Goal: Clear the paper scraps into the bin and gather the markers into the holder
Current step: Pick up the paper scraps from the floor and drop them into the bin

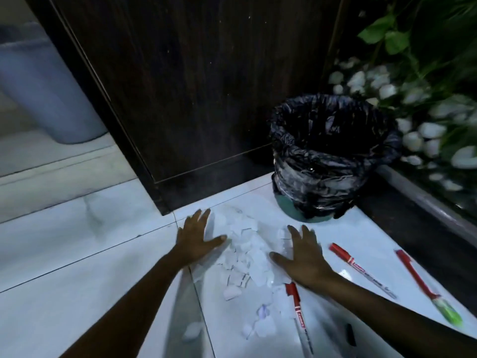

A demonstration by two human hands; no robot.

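Note:
A pile of white paper scraps (pixel 245 257) lies on the pale tiled floor. My left hand (pixel 197 239) lies flat with fingers spread at the pile's left edge. On the pile's right edge my right hand (pixel 303 257) rests flat and open. Neither hand holds anything. More scraps (pixel 263 324) are scattered nearer to me. A bin (pixel 333 156) lined with a black bag stands just beyond the pile to the right. Red-capped markers lie on the floor: one (pixel 296 311) under my right wrist, one (pixel 358 270) to the right. No holder is in view.
A red pen with a green end (pixel 426 285) lies at the far right, and a small black cap (pixel 349 332) sits near my right forearm. A dark wooden door (pixel 193 86) stands behind. A planter with white pebbles (pixel 418 130) and leaves borders the right side.

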